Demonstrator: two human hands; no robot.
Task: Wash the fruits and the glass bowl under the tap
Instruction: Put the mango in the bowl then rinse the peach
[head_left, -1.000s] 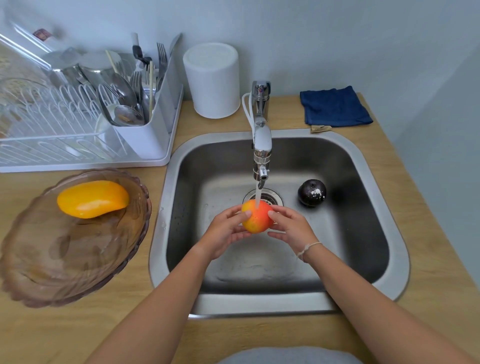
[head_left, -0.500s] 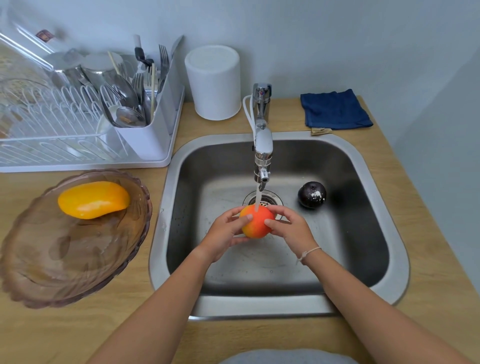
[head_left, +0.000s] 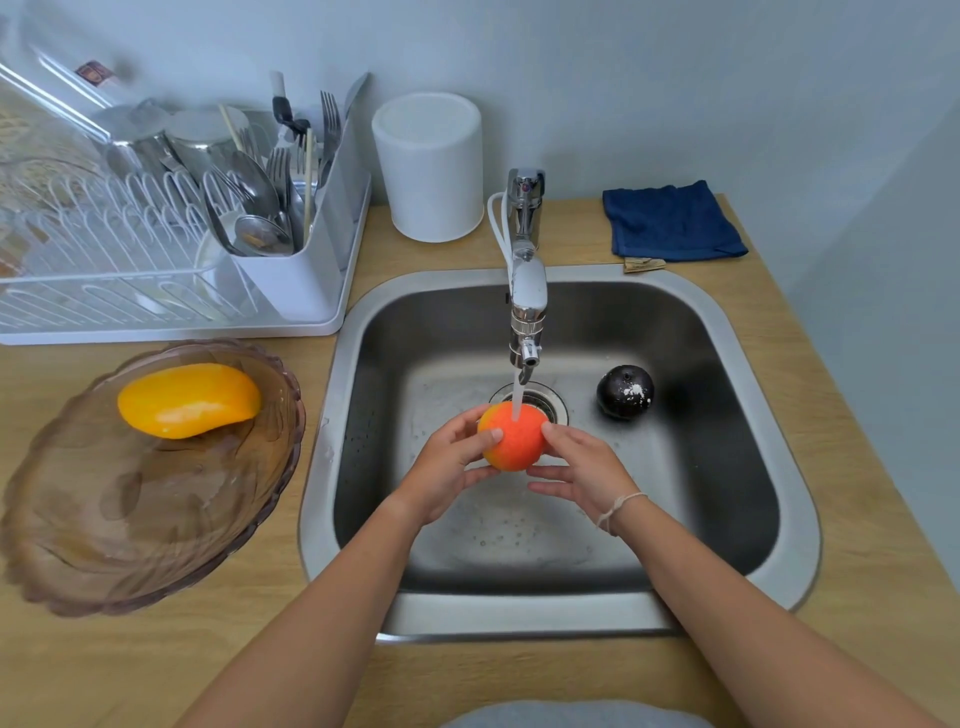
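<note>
While water from the tap (head_left: 525, 332) runs onto the orange-red fruit (head_left: 513, 437), the left hand (head_left: 451, 470) and right hand (head_left: 581, 470) hold it between their fingers over the sink (head_left: 769, 415). By my reading, the dark fruit (head_left: 624, 392) on the sink floor, the yellow mango (head_left: 188, 399) and its glass bowl (head_left: 130, 519) on the surface remain to be washed.

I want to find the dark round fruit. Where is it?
The dark round fruit sits on the sink floor, right of the drain and the tap, untouched by either hand.
</note>
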